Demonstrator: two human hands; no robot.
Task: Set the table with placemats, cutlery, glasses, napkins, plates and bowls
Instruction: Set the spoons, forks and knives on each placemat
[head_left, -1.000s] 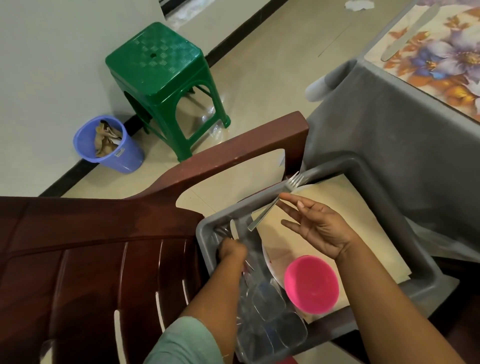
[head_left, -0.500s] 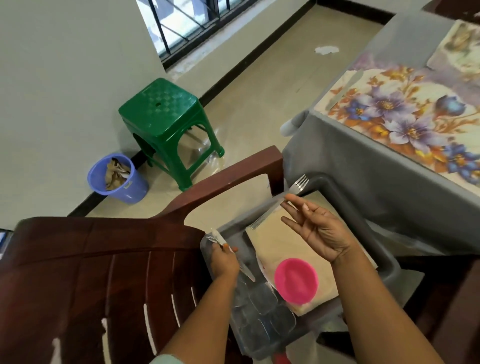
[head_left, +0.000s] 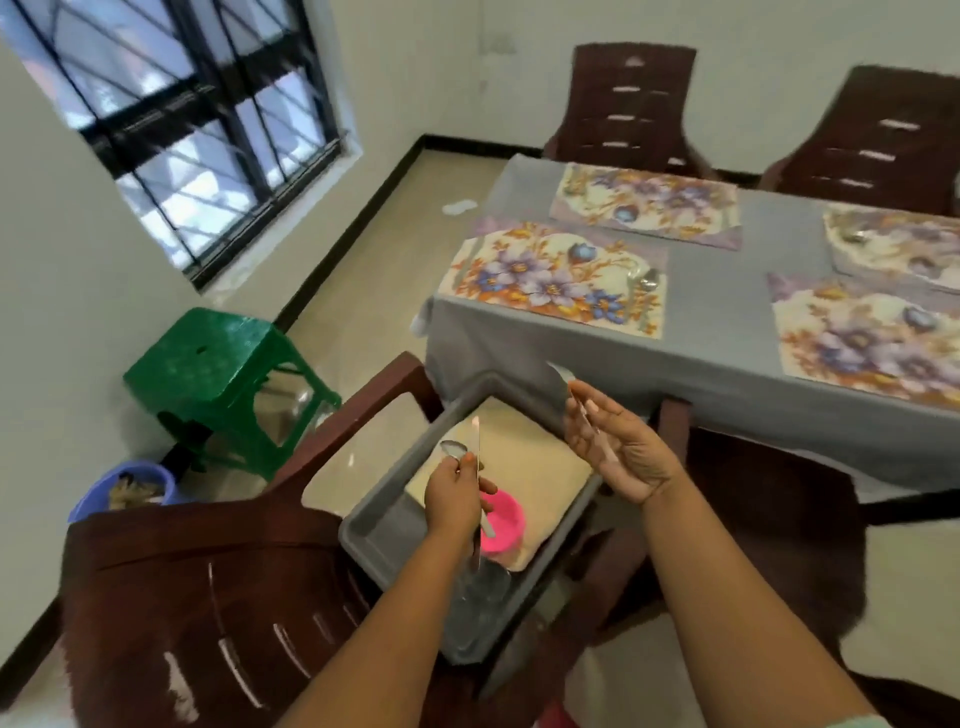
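Note:
My left hand (head_left: 453, 493) is shut on a spoon (head_left: 453, 448) and a knife (head_left: 477, 441), lifted above a grey tub (head_left: 374, 525) that rests on a brown chair. My right hand (head_left: 618, 447) holds a fork (head_left: 560, 382) loosely between its fingers, over the tub's far right corner. Inside the tub lie a pink bowl (head_left: 503, 519), beige napkins (head_left: 524, 457) and clear glasses (head_left: 485, 582). Several floral placemats, the nearest (head_left: 550, 278), lie on the grey-clothed table (head_left: 717, 332). A spoon (head_left: 649, 280) rests on the nearest mat's right end.
The brown chair (head_left: 182, 597) carrying the tub stands at the table's near left corner. Two more brown chairs (head_left: 631, 98) stand at the far side. A green stool (head_left: 218, 374) and a blue bin (head_left: 124, 488) sit by the left wall under a window.
My head has lifted, bringing the table and placemats into view. My left hand has risen out of the tub with a spoon and knife. My right hand still holds the fork.

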